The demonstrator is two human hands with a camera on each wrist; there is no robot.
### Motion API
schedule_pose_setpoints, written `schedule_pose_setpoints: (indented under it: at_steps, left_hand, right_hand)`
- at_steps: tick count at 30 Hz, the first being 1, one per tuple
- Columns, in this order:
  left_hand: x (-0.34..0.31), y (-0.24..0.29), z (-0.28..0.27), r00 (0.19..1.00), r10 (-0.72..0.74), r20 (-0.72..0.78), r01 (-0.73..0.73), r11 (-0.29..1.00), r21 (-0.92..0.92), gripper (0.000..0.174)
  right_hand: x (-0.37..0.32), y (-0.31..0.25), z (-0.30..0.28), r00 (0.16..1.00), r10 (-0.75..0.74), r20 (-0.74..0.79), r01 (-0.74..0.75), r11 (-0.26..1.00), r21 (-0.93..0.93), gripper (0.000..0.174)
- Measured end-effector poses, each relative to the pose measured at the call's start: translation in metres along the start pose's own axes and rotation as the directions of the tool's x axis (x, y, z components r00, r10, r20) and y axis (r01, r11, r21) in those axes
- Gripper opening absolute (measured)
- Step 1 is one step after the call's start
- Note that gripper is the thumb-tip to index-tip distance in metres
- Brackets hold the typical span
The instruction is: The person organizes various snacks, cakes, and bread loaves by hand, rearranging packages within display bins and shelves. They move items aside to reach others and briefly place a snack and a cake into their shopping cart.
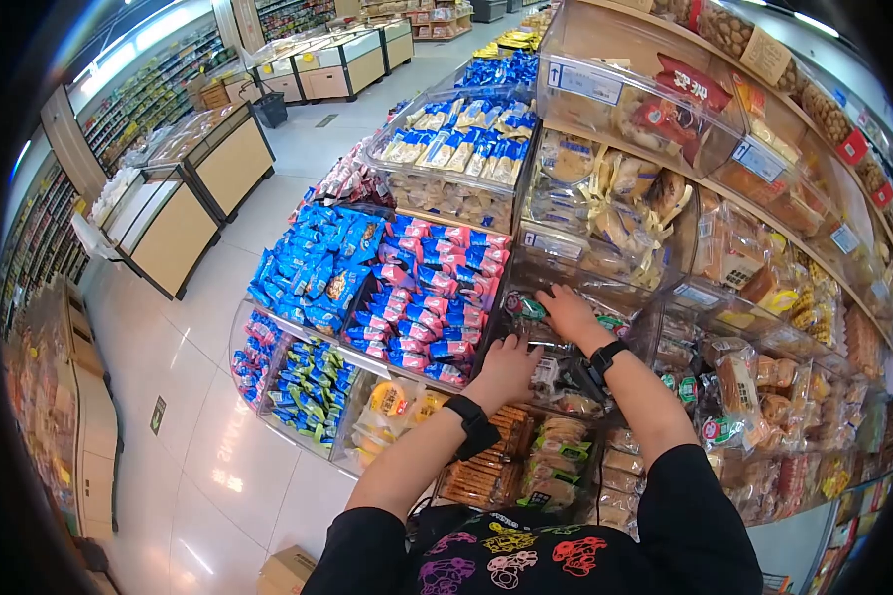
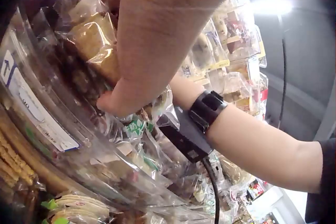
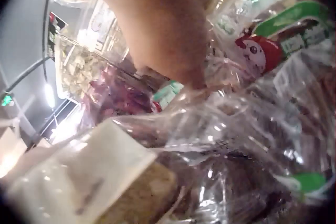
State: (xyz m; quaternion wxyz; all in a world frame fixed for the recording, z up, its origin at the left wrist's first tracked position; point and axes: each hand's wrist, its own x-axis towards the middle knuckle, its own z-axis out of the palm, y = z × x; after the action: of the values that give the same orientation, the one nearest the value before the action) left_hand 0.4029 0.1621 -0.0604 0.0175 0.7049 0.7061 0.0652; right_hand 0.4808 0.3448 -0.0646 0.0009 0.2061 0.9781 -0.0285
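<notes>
Both hands reach into a clear-walled bin of bread packs in clear wrap. My left hand (image 1: 509,369) is at the bin's near left part, its fingers over the packs. In the left wrist view its thumb points down beside a wrapped golden-brown bread (image 2: 97,40); the other fingers are mostly out of sight. Farther in, my right hand (image 1: 573,315) touches the packs, close to a green-labelled pack (image 1: 526,305). In the right wrist view its fingertips are hidden behind crinkled clear wrap (image 3: 226,119). I cannot tell whether either hand grips a pack.
Left of the bin lie pink-and-blue packets (image 1: 422,297) and blue packets (image 1: 313,263). Brown stick snacks (image 1: 481,466) fill a nearer bin. Tiered clear bins (image 1: 605,89) rise behind and to the right. A black cable (image 2: 214,192) hangs from the right wrist's device.
</notes>
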Motion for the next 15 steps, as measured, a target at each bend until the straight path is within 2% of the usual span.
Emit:
schedule_pose_setpoints:
  at_steps: [1, 2, 3, 4, 5, 6, 7, 8, 10, 12, 13, 14, 15]
  left_hand:
    - [-0.001, -0.002, -0.005, 1.000, 0.004, 0.000, -0.004, 1.000, 0.000, 0.064]
    - [0.002, -0.005, -0.012, 0.999, 0.000, 0.048, 0.001, 1.000, -0.026, 0.052]
    - [0.005, -0.009, -0.023, 0.995, -0.001, 0.096, 0.006, 0.999, -0.050, 0.041]
    - [0.009, -0.015, -0.030, 0.995, 0.010, 0.097, -0.005, 0.999, -0.046, 0.041]
    - [0.015, -0.022, -0.038, 0.997, 0.022, 0.078, -0.015, 0.996, -0.089, 0.034]
    - [0.022, -0.027, -0.047, 0.998, 0.036, 0.061, -0.028, 0.990, -0.135, 0.027]
    - [0.031, -0.032, -0.057, 0.998, 0.018, 0.064, -0.005, 0.981, -0.194, 0.028]
    - [0.042, -0.036, -0.067, 0.998, 0.002, 0.070, 0.015, 0.968, -0.252, 0.029]
    - [0.069, -0.046, -0.070, 0.997, 0.071, 0.025, -0.062, 0.965, -0.254, 0.030]
    - [0.094, -0.053, -0.065, 0.988, 0.141, -0.057, -0.152, 0.940, -0.305, 0.032]
    - [0.102, -0.054, -0.061, 0.986, 0.157, -0.051, -0.165, 0.938, -0.304, 0.032]
    - [0.106, -0.053, -0.054, 0.967, 0.117, -0.227, -0.153, 0.977, -0.148, 0.032]
    - [0.106, -0.050, -0.043, 0.913, 0.101, -0.395, -0.109, 0.994, 0.002, 0.033]
  right_hand:
    - [-0.001, 0.002, -0.004, 1.000, -0.003, 0.018, 0.001, 0.998, 0.064, 0.042]
    - [-0.005, 0.006, -0.009, 1.000, 0.005, 0.017, -0.006, 0.998, 0.064, 0.042]
    - [-0.010, 0.009, -0.016, 0.994, -0.042, -0.098, 0.057, 0.986, 0.158, 0.039]
    - [-0.016, 0.010, -0.026, 0.973, -0.075, -0.219, 0.129, 0.961, 0.243, 0.037]
    - [-0.021, 0.011, -0.036, 0.972, -0.063, -0.225, 0.118, 0.963, 0.242, 0.037]
    - [-0.029, 0.007, -0.049, 0.982, 0.057, -0.179, 0.058, 0.813, 0.579, 0.038]
    - [-0.037, 0.005, -0.059, 0.983, 0.156, -0.097, -0.005, 0.548, 0.836, 0.040]
    - [-0.046, 0.004, -0.066, 0.979, 0.179, -0.100, -0.015, 0.548, 0.836, 0.040]
    - [-0.058, 0.002, -0.074, 0.984, 0.062, -0.167, 0.099, 0.589, 0.802, 0.043]
    - [-0.047, 0.012, -0.051, 0.974, 0.075, -0.214, 0.119, 0.638, 0.761, 0.039]
    - [-0.039, 0.017, -0.034, 0.951, 0.222, -0.213, 0.029, 0.624, 0.781, 0.037]
    - [-0.037, 0.016, -0.021, 0.909, 0.367, -0.199, -0.063, 0.591, 0.804, 0.035]
    - [-0.035, 0.008, -0.016, 0.880, 0.441, -0.175, -0.133, 0.583, 0.801, 0.031]
